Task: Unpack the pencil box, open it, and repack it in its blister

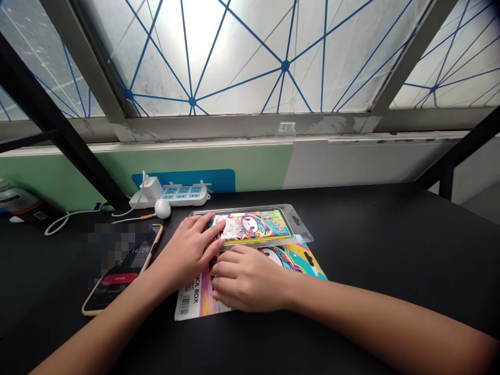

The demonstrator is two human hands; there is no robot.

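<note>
Nearest, the right hand [246, 278] lies open, pressing flat on the printed cardboard backing card [201, 302]; the left hand [189, 250] spreads its fingers over the clear plastic blister [301, 229] around a pencil box [250, 227], both on the black desk [371, 245].

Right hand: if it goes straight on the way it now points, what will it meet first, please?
Probably the left hand, at its heel and wrist, just ahead of the right hand. Depth is hard to judge from this view, so the two may already touch.

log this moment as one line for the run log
left hand: on pencil box in clear plastic blister | right hand: on printed backing card | nearby: smartphone, power strip
</note>
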